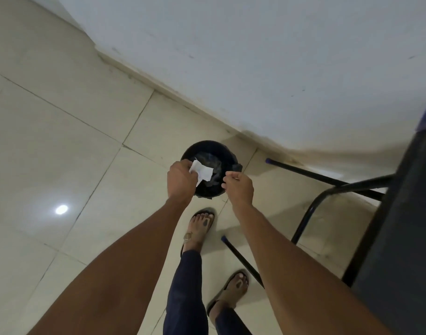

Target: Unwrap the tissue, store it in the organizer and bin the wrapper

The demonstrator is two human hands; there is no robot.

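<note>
The left hand [181, 181] grips a white wrapper [203, 172] above a black bin [210, 147]. The right hand [239, 187], just right, is loosely curled, fingertips pinched on nothing visible.

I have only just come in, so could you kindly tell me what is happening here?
A person stands over a small black bin on the tiled floor, near the wall. The left hand holds a crumpled white wrapper right above the bin's opening, not yet dropped. The right hand hovers beside it over the bin's rim, fingers pinched together; whether it holds anything cannot be told. A dark table with black legs stands to the right.
</note>
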